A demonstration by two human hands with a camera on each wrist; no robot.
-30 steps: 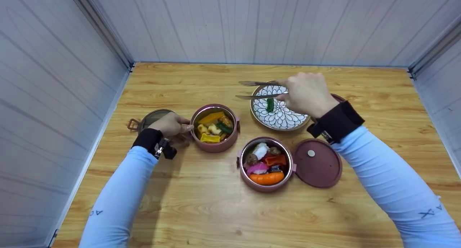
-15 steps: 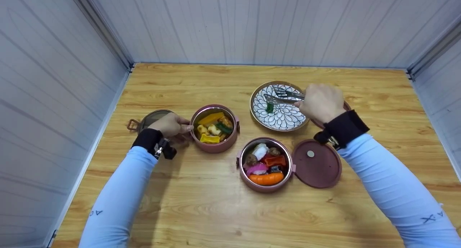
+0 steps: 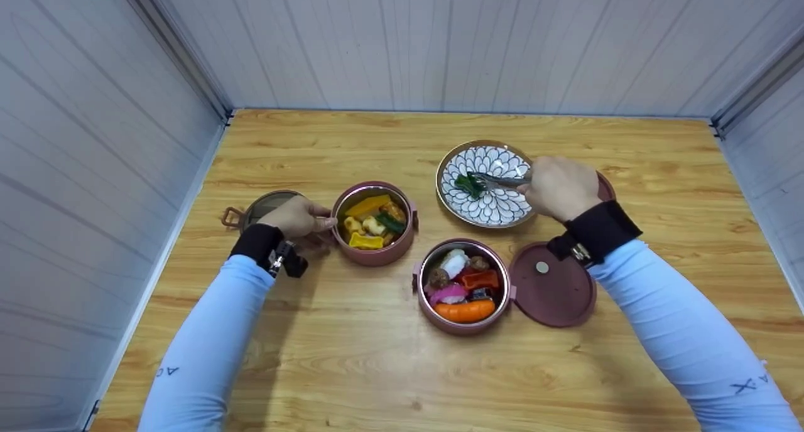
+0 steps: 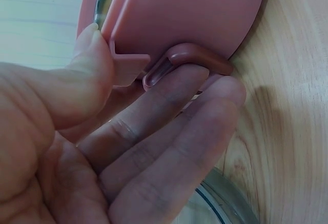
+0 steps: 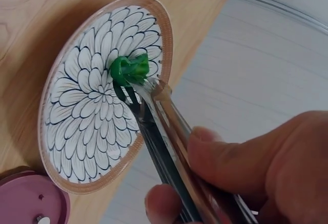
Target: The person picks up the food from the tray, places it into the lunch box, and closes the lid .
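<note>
My right hand [image 3: 561, 187] grips metal tongs [image 3: 516, 182] over a flower-patterned plate [image 3: 499, 159]. At the tongs' tips is a green vegetable piece [image 5: 129, 69], low over or touching the plate; which one I cannot tell. The tongs' arms are close together on it in the right wrist view. My left hand [image 3: 292, 218] holds the left side of a pink round lunch container [image 3: 377, 257]. In the left wrist view its thumb presses at the rim, and its fingers lie under the brown latch [image 4: 200, 55]. Yellow, white and green toy foods [image 3: 370, 221] fill that container.
A second pink container [image 3: 461, 327] with orange, red, pink and brown toy foods stands in front. Beside it lies a maroon lid [image 3: 556, 297]. Another maroon lid [image 3: 607, 187] is partly behind my right hand. A lid with a clear top [image 3: 276, 199] lies left, partly covered.
My right hand has moved right and slightly nearer me, bringing the tongs down to the plate. The tongs have closed on the green piece, which has turned. My left hand has stayed put.
</note>
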